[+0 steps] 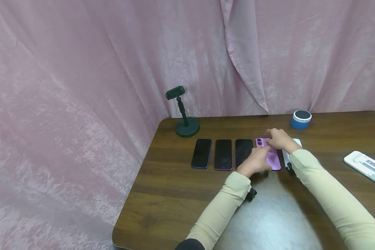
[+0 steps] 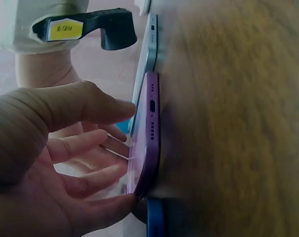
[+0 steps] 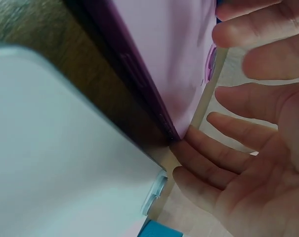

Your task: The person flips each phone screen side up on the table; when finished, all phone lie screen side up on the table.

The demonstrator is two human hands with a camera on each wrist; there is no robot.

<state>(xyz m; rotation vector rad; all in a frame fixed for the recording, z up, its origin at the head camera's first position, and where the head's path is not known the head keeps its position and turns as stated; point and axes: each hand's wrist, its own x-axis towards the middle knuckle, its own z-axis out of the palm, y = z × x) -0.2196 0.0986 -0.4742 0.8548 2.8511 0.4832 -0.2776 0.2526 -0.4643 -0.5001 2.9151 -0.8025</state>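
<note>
A purple phone (image 1: 273,158) lies back up, its camera lenses at the far left corner. My left hand (image 1: 257,160) holds its near end, the thumb (image 2: 112,109) on one side and a finger (image 2: 120,202) at the opposite corner. At the far end my right hand (image 1: 281,140) reaches over, and its extended fingertips (image 3: 178,148) touch a top corner. A white phone (image 3: 65,148) lies just right of the purple one, partly hidden by my right wrist. Left of it, a dark-faced phone (image 1: 242,149) is partly covered by my left hand.
Two more dark-screened phones, one (image 1: 201,153) with a blue edge and one (image 1: 223,154) with a purplish edge, continue the row leftward. Behind stand a green stand (image 1: 187,127) and a blue-and-white round container (image 1: 300,120). A white case-like item (image 1: 367,167) lies far right on the wooden table (image 1: 162,205).
</note>
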